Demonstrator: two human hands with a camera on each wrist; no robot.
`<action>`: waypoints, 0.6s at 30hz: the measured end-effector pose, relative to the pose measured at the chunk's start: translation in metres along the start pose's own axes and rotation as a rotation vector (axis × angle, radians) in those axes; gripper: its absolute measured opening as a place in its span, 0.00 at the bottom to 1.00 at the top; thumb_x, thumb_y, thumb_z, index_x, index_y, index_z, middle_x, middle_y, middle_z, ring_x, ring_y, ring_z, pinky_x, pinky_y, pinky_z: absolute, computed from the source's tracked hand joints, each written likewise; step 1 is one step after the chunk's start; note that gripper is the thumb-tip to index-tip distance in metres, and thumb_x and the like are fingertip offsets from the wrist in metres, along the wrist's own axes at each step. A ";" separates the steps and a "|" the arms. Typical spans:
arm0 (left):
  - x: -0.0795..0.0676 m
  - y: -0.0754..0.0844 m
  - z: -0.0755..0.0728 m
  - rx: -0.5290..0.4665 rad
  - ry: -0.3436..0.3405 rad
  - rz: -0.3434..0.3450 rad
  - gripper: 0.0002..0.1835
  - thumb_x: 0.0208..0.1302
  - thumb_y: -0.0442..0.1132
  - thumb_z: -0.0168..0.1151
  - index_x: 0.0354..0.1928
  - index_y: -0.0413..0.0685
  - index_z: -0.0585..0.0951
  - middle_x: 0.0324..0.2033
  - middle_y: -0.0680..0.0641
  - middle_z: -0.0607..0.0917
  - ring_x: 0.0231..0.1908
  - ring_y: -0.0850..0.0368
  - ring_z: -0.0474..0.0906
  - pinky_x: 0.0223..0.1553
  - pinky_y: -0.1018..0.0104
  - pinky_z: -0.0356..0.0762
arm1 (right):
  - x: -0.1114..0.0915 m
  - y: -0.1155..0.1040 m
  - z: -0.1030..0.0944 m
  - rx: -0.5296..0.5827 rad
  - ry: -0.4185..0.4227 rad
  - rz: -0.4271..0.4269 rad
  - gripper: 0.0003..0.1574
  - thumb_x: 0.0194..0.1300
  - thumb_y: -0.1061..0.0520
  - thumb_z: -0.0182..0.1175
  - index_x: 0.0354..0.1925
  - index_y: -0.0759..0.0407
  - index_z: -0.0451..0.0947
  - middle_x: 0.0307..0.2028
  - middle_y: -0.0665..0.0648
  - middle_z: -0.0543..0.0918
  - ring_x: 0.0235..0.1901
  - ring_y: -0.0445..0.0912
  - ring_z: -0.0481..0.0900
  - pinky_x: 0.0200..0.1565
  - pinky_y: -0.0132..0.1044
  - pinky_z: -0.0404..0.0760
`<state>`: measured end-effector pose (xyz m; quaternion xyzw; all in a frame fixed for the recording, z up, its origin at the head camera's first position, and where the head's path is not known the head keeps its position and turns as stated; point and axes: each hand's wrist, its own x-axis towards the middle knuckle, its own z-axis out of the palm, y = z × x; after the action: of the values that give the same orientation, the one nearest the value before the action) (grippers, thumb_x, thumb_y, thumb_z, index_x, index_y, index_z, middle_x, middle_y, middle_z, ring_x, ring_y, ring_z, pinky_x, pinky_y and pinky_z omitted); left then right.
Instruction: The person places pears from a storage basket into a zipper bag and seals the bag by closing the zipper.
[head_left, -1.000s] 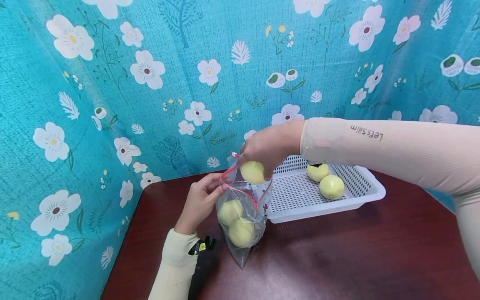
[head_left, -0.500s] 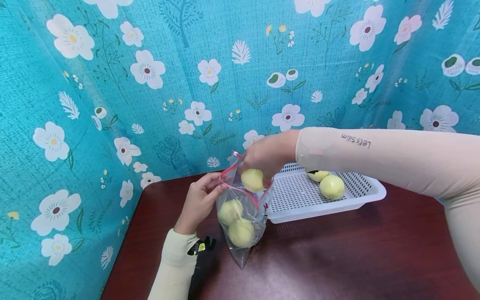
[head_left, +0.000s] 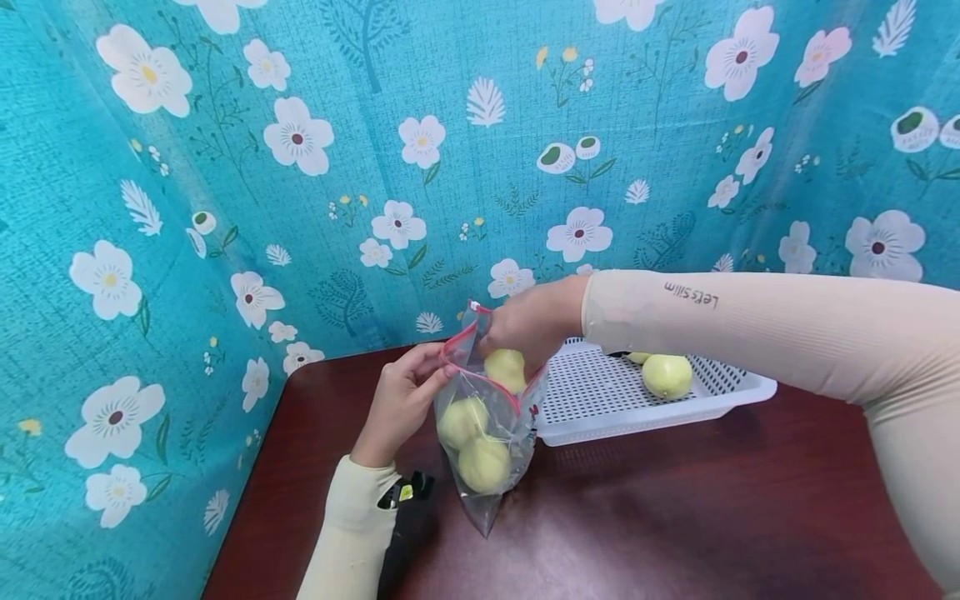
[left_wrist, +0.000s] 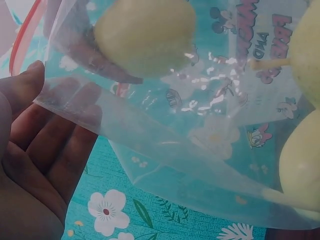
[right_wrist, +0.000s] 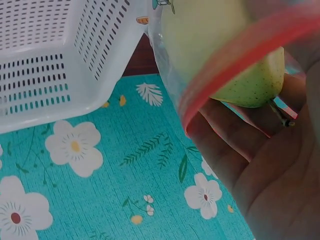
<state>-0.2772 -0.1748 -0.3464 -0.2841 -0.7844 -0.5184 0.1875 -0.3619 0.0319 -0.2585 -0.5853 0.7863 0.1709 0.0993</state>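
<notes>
A clear zip bag (head_left: 477, 510) with a red zip edge stands on the table, its mouth spread. My left hand (head_left: 396, 407) pinches the rim between thumb and fingers on the left side. Inside the bag's mouth, my right hand (head_left: 534, 321) grips a pale yellow-green pear (head_left: 504, 369), whose stem shows beside the palm in the right wrist view. Two more pears (head_left: 483, 464) sit low in the bag, one above the other. In the left wrist view, the held pear (left_wrist: 145, 35) shows through the plastic, apart from the other pears (left_wrist: 302, 165). Cartoon prints mark the bag.
A white perforated basket (head_left: 600, 428) stands right of the bag. It holds a pear (head_left: 667, 377) and another thing of the same colour mostly hidden by the right sleeve (head_left: 720, 312). A blue floral curtain (head_left: 352, 167) hangs behind the dark red table (head_left: 675, 500).
My right hand has moved down with the pear, lowering it from above the red rim into the bag's mouth. The right sleeve now covers more of the basket. My left hand stays in place.
</notes>
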 end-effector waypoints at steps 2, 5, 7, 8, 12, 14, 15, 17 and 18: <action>0.000 0.001 0.000 0.009 -0.002 0.004 0.17 0.60 0.24 0.64 0.52 0.30 0.79 0.43 0.35 0.85 0.45 0.45 0.83 0.46 0.63 0.80 | 0.003 0.001 0.003 -0.002 -0.003 0.000 0.28 0.55 0.45 0.72 0.52 0.50 0.78 0.37 0.48 0.83 0.38 0.44 0.80 0.43 0.39 0.80; 0.001 0.002 -0.001 0.023 -0.004 0.009 0.19 0.61 0.25 0.64 0.55 0.30 0.77 0.45 0.34 0.84 0.46 0.45 0.83 0.46 0.60 0.79 | 0.007 0.002 0.008 -0.001 -0.004 0.007 0.30 0.55 0.44 0.72 0.53 0.50 0.78 0.39 0.48 0.83 0.38 0.43 0.80 0.44 0.39 0.79; 0.001 0.003 -0.001 0.031 -0.003 0.010 0.20 0.62 0.26 0.64 0.57 0.31 0.77 0.46 0.35 0.84 0.46 0.45 0.83 0.47 0.59 0.79 | 0.009 0.003 0.010 0.000 -0.010 0.020 0.32 0.54 0.44 0.72 0.56 0.51 0.77 0.40 0.48 0.83 0.38 0.43 0.80 0.45 0.39 0.79; 0.001 0.003 -0.001 0.032 -0.004 0.010 0.20 0.62 0.26 0.64 0.57 0.31 0.77 0.47 0.35 0.84 0.47 0.46 0.83 0.47 0.59 0.79 | 0.010 0.003 0.012 0.002 -0.012 0.027 0.33 0.54 0.44 0.73 0.57 0.51 0.77 0.40 0.48 0.83 0.38 0.43 0.79 0.45 0.39 0.79; 0.001 0.003 -0.001 0.030 -0.004 0.008 0.20 0.62 0.26 0.64 0.57 0.31 0.77 0.47 0.35 0.84 0.47 0.47 0.83 0.47 0.58 0.79 | 0.015 0.002 0.018 -0.012 0.001 0.055 0.37 0.52 0.44 0.74 0.59 0.50 0.75 0.39 0.49 0.83 0.37 0.43 0.79 0.45 0.39 0.79; 0.001 0.003 -0.001 0.030 -0.002 0.006 0.20 0.61 0.26 0.64 0.57 0.31 0.77 0.46 0.35 0.84 0.47 0.47 0.83 0.47 0.59 0.79 | 0.018 0.001 0.023 -0.028 0.019 0.062 0.38 0.51 0.43 0.75 0.59 0.50 0.75 0.38 0.48 0.83 0.37 0.43 0.79 0.46 0.39 0.79; 0.001 0.003 -0.001 0.029 -0.002 0.005 0.20 0.62 0.26 0.64 0.57 0.31 0.77 0.46 0.35 0.84 0.47 0.48 0.83 0.47 0.59 0.79 | 0.019 0.001 0.025 -0.035 0.023 0.071 0.40 0.51 0.42 0.75 0.60 0.50 0.75 0.38 0.48 0.83 0.37 0.43 0.79 0.46 0.39 0.79; 0.000 0.003 -0.001 0.030 0.000 0.001 0.20 0.62 0.26 0.64 0.57 0.31 0.77 0.47 0.35 0.84 0.47 0.48 0.83 0.47 0.59 0.78 | 0.022 0.000 0.029 -0.048 0.031 0.080 0.41 0.50 0.42 0.75 0.60 0.51 0.75 0.39 0.49 0.83 0.37 0.43 0.79 0.46 0.39 0.79; 0.000 0.003 -0.001 0.028 0.001 -0.001 0.21 0.61 0.26 0.64 0.57 0.32 0.77 0.47 0.35 0.84 0.48 0.49 0.82 0.47 0.60 0.78 | 0.023 -0.001 0.031 -0.055 0.032 0.087 0.42 0.50 0.41 0.75 0.61 0.51 0.75 0.39 0.49 0.83 0.37 0.43 0.80 0.47 0.39 0.79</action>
<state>-0.2757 -0.1745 -0.3442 -0.2809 -0.7917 -0.5075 0.1918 -0.3691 0.0230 -0.2951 -0.5555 0.8076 0.1875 0.0630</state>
